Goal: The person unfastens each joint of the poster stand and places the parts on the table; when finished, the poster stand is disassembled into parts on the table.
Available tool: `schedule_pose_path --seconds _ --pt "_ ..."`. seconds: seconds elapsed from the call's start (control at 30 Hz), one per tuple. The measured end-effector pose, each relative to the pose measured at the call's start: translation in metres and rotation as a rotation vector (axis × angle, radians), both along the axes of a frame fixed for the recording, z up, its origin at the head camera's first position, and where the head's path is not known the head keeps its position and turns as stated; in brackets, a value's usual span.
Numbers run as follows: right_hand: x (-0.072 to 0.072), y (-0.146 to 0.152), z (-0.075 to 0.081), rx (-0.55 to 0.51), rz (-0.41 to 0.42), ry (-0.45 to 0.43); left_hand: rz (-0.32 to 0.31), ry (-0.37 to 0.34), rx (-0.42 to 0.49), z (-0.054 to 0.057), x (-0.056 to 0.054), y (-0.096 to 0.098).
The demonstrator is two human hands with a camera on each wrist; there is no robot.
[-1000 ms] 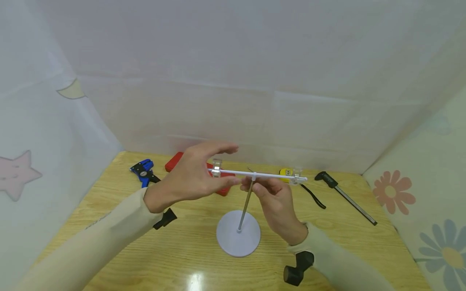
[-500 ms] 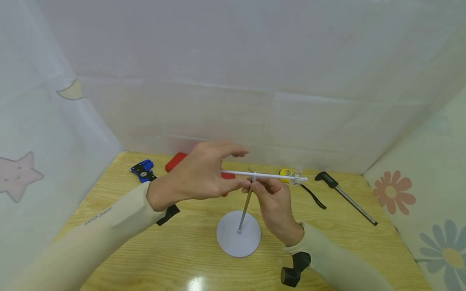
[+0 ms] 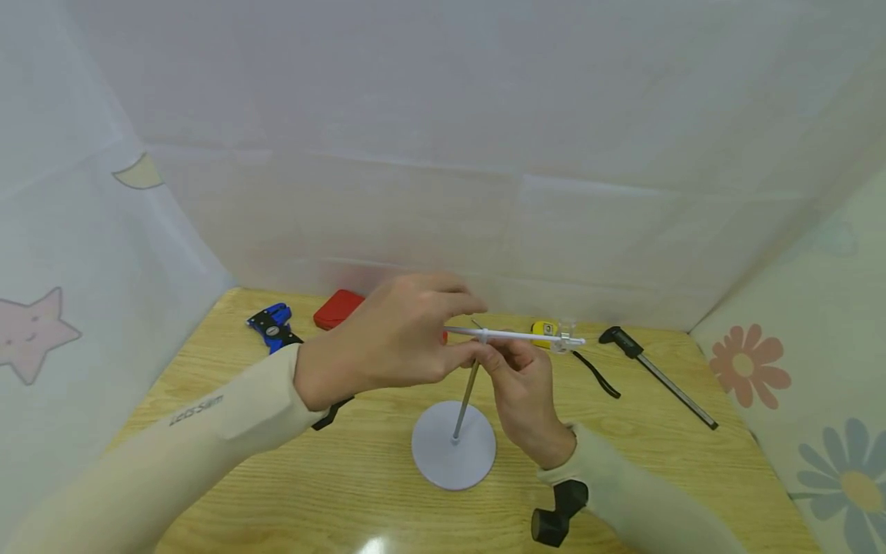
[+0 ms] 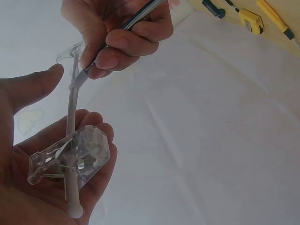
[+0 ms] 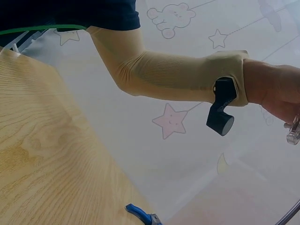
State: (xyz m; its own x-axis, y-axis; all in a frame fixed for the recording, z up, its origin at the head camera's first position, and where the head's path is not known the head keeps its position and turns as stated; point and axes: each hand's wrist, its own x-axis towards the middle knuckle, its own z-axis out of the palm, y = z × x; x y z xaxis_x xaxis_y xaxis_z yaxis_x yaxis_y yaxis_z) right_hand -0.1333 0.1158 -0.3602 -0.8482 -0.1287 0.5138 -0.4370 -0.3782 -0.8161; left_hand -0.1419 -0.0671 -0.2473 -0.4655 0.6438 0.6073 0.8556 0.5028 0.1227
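Observation:
A stand has a round white base [image 3: 453, 465], a thin metal rod [image 3: 467, 404] and a white crossbar [image 3: 526, 335] on top. My right hand [image 3: 524, 396] pinches the rod just below the white joint. My left hand [image 3: 394, 338] is around the crossbar's left half, its thumb tip close to the right fingers. In the left wrist view a clear plastic clip [image 4: 89, 150] on the crossbar lies over the left palm and fingers, the thumb standing apart from it. Another clear clip [image 3: 566, 338] sits near the bar's right end. The left clip is hidden in the head view.
On the wooden table [image 3: 332, 492] lie blue-and-black wire strippers [image 3: 273, 327], a red case [image 3: 339, 308], a yellow tape measure [image 3: 544, 332] with a black strap [image 3: 597, 375], and a caliper [image 3: 657, 373]. A fabric backdrop [image 3: 443, 192] stands behind.
My left hand has moved right along the crossbar toward the joint, and its fingers have come nearer the thumb. The left clip is now covered. My right hand stays almost in place.

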Motion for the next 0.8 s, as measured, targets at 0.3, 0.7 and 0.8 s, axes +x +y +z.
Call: schedule_pose_path --seconds 0.3,0.7,0.8 --pt "-0.0005 -0.0011 -0.0002 0.006 0.006 0.032 0.025 -0.008 -0.045 0.0011 0.0019 0.0032" --pt "-0.0004 -0.0014 0.0002 0.01 -0.015 0.038 0.026 0.007 -0.076 0.0002 0.0006 0.0071" --pt "-0.0003 -0.0017 0.0007 0.018 -0.015 0.031 0.026 -0.008 -0.083 0.0016 0.0015 0.0073"
